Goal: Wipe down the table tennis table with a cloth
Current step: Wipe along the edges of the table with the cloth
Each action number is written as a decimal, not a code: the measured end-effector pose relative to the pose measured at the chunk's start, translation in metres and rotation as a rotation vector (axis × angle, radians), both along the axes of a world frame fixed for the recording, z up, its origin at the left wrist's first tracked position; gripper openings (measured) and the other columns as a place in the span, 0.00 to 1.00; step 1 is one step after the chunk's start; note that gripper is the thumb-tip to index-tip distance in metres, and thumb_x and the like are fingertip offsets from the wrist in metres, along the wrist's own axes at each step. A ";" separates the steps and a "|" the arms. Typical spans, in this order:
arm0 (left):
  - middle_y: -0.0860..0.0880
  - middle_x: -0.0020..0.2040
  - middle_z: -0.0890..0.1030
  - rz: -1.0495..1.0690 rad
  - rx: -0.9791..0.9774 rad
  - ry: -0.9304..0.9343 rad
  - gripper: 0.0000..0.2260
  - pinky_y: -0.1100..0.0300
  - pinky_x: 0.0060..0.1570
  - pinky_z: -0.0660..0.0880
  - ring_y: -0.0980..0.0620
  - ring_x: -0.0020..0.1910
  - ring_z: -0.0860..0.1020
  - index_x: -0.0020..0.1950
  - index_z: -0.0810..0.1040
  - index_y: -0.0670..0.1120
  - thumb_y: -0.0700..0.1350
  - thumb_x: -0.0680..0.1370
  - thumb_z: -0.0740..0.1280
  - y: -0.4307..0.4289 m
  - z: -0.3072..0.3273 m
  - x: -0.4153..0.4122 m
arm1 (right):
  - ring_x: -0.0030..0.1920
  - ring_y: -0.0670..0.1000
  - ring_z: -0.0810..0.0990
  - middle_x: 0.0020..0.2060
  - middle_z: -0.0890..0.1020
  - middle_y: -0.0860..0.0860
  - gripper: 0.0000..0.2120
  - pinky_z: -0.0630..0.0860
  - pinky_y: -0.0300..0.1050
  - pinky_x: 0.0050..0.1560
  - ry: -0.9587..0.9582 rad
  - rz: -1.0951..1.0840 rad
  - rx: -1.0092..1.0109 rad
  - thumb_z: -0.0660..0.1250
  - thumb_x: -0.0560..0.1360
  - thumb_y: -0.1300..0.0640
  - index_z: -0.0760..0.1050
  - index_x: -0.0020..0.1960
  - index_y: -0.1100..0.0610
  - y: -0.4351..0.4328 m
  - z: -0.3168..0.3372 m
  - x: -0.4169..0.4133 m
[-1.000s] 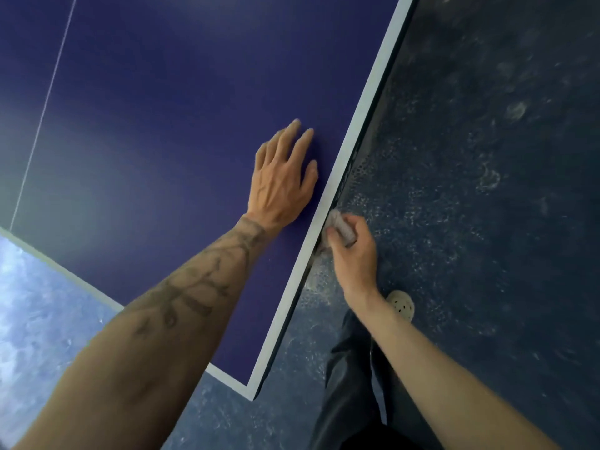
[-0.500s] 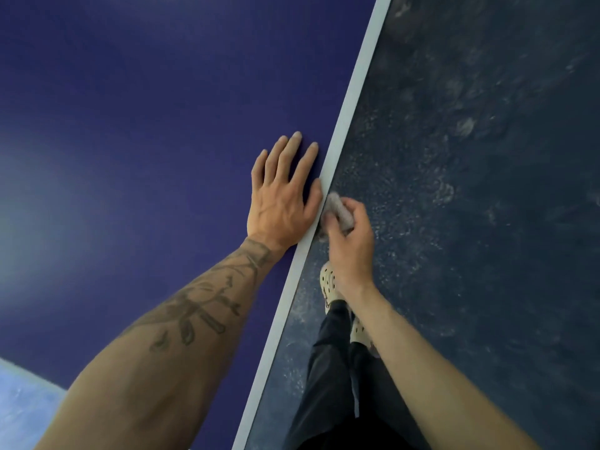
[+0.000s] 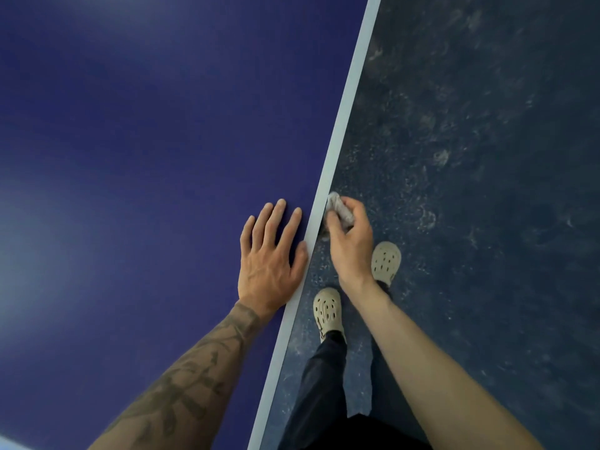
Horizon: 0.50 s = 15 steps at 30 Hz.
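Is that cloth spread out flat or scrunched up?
Scrunched up. The cloth is a small grey wad gripped in the curled fingers of the right hand, held against the white edge of the table.

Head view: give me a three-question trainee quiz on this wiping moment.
1. True or false: the left hand lies flat on the table.
2. Which hand holds the cloth? A. the left hand B. the right hand C. neither
3. Fill in: the cloth is held against the table's side ____, just past the white line.
Key: 1 true; 2 B; 3 edge.
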<state>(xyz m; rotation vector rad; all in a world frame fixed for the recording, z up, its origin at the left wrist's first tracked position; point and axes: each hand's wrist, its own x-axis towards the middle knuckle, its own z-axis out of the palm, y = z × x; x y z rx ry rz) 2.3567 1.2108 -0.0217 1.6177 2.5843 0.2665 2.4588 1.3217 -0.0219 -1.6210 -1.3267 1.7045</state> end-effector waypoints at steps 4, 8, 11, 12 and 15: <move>0.44 0.75 0.74 0.056 0.071 -0.016 0.19 0.44 0.74 0.64 0.41 0.74 0.71 0.73 0.76 0.44 0.46 0.83 0.65 0.026 0.007 -0.007 | 0.53 0.50 0.84 0.55 0.84 0.49 0.08 0.83 0.57 0.55 0.018 0.070 -0.034 0.68 0.85 0.56 0.78 0.63 0.50 -0.004 -0.004 0.009; 0.42 0.76 0.72 0.032 0.109 -0.018 0.19 0.43 0.72 0.66 0.41 0.74 0.70 0.75 0.74 0.43 0.46 0.84 0.63 0.097 0.013 -0.032 | 0.53 0.50 0.84 0.54 0.85 0.51 0.08 0.83 0.53 0.55 0.044 0.134 -0.082 0.70 0.83 0.60 0.78 0.61 0.52 -0.016 0.003 0.022; 0.42 0.79 0.70 0.000 0.109 -0.007 0.20 0.42 0.74 0.65 0.40 0.76 0.69 0.77 0.73 0.44 0.47 0.85 0.62 0.156 0.010 -0.053 | 0.55 0.48 0.84 0.56 0.85 0.51 0.09 0.81 0.42 0.54 0.074 0.095 -0.068 0.70 0.83 0.61 0.78 0.62 0.54 0.043 -0.007 0.000; 0.42 0.79 0.69 -0.014 0.101 -0.003 0.21 0.42 0.75 0.65 0.39 0.77 0.69 0.78 0.72 0.44 0.48 0.86 0.61 0.175 0.008 -0.059 | 0.55 0.48 0.84 0.56 0.85 0.51 0.09 0.81 0.41 0.55 0.075 0.077 -0.054 0.70 0.84 0.60 0.78 0.63 0.54 0.067 -0.010 -0.010; 0.42 0.81 0.68 -0.049 0.073 0.013 0.22 0.41 0.77 0.62 0.39 0.79 0.66 0.80 0.70 0.45 0.50 0.86 0.59 0.220 0.001 -0.074 | 0.56 0.48 0.84 0.57 0.84 0.51 0.09 0.82 0.42 0.56 0.083 0.065 -0.013 0.69 0.84 0.60 0.78 0.64 0.54 0.111 -0.013 -0.025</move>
